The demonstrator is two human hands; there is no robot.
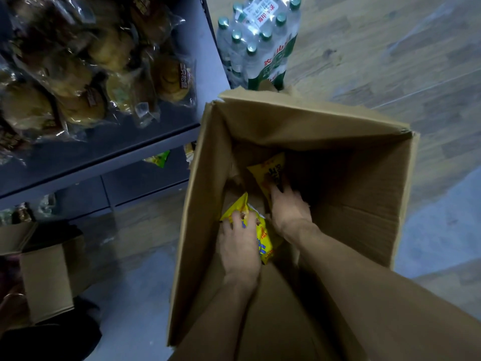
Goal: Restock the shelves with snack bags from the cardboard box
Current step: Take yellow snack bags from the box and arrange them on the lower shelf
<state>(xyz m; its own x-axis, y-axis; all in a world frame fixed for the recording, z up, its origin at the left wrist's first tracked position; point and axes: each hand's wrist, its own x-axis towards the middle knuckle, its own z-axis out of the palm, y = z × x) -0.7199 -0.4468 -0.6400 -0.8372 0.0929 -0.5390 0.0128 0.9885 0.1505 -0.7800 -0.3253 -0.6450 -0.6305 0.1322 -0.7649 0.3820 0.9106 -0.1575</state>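
the box is a tall brown cardboard carton standing open on the floor, flaps up, just beside the shelf. two yellow snack bags lie deep at its bottom: the near bag, printed in blue and red, lies slanted, and the far bag leans upright. the dark shelf holds clear-wrapped buns.

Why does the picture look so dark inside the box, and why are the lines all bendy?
In the head view, the cardboard box has tall walls that shade its bottom, so the far corner goes nearly black; the yellow snack bags still show brightly; the shelf edge curves from the wide-angle lens; the left hand and right hand look slightly smeared.
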